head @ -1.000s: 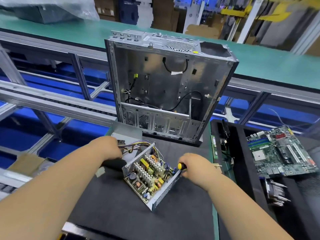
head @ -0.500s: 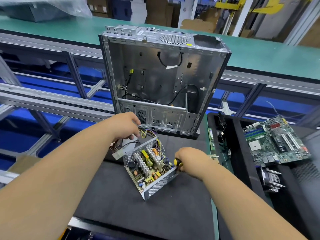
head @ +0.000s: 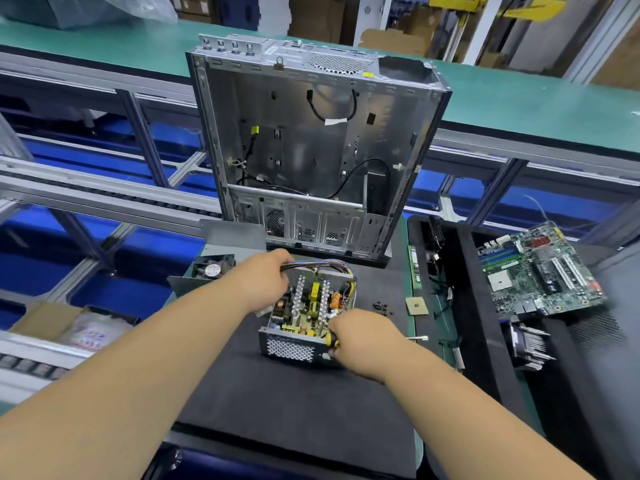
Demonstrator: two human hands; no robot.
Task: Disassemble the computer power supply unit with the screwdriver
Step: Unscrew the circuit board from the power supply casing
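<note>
The open power supply unit point(head: 304, 317) sits on the black mat point(head: 298, 403), its circuit board with heat sinks and a yellow part exposed, its perforated metal wall facing me. My left hand point(head: 266, 278) grips the unit's far left edge by the bundle of coloured wires point(head: 329, 265). My right hand point(head: 363, 337) grips the screwdriver point(head: 332, 339), whose yellow and black handle shows at the unit's near right corner. Its tip is hidden. The unit's grey lid with a fan point(head: 213, 268) lies to the left.
An empty computer case point(head: 311, 150) stands upright behind the unit. Several small screws point(head: 381, 306) and a processor chip point(head: 416, 305) lie on the mat's right edge. A black tray point(head: 485, 358) on the right carries a motherboard point(head: 540, 271) and a heat sink point(head: 530, 344).
The power supply has turned so its perforated wall faces me. My left hand moved from the lid to the wire side. My right hand, gripping the screwdriver, stayed at the unit's near right corner.
</note>
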